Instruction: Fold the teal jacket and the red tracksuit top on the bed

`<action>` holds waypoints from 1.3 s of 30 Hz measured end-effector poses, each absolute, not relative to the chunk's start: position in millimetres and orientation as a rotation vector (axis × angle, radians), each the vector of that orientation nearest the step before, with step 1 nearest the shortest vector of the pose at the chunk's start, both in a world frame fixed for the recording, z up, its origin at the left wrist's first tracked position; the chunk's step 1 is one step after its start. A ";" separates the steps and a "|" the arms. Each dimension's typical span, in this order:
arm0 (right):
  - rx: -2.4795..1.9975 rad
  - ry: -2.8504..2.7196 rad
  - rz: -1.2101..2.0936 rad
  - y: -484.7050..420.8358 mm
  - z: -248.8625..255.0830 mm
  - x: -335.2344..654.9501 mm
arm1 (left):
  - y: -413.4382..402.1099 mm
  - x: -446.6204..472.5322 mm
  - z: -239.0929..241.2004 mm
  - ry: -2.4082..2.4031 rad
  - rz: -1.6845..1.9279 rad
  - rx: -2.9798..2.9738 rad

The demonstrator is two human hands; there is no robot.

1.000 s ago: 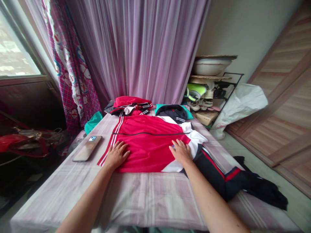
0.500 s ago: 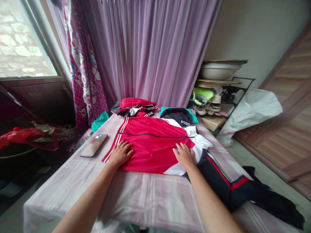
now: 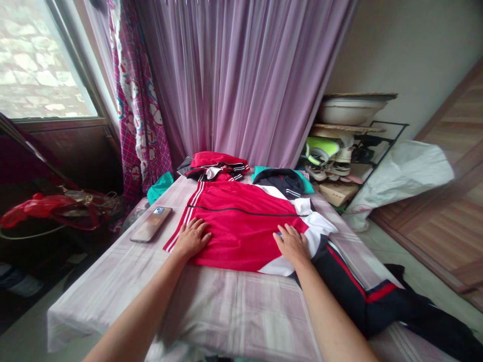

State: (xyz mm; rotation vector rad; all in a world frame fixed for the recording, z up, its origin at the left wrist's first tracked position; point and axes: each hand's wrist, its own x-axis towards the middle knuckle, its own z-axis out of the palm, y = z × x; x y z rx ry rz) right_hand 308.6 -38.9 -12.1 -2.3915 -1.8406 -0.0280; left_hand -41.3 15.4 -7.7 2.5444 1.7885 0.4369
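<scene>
A red, white and navy track jacket [image 3: 241, 241] lies spread sideways on the table, its dark zip line running left to right and white stripes along its left edge. Flat on the red cloth near those stripes rests my left hand [image 3: 193, 238], fingers apart. My right hand [image 3: 293, 245] also lies on the jacket, near where red meets white, with its fingers spread. A small blue mark shows beside its fingertips. One navy sleeve [image 3: 339, 291] with a red stripe stretches past my right forearm toward the table's right edge.
On the checked tablecloth [image 3: 113, 281] a phone [image 3: 151, 224] lies to the left. Behind the jacket are a red folded garment pile [image 3: 219, 163] and a navy and teal pile [image 3: 279, 181]. A shoe rack [image 3: 381, 166] and white sack [image 3: 411, 176] stand at the right.
The camera view has turned slightly left, so everything sits a little further right. Both hands stay flat on the jacket in nearly the same spots.
</scene>
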 end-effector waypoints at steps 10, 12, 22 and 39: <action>-2.369 -1.843 -0.049 -36.5 -18.0 311.4 | 17.6 -43.3 -12.3 1.774 0.428 2.590; -2.370 -1.847 -0.048 -36.5 -17.4 311.1 | 19.7 -44.3 -16.0 1.754 0.461 2.601; -2.379 -1.841 -0.055 -39.1 -13.3 309.2 | 21.7 -45.1 -20.6 1.764 0.501 2.584; -2.357 -1.829 -0.030 -38.4 -15.5 311.3 | 19.8 -44.2 -15.8 1.766 0.479 2.588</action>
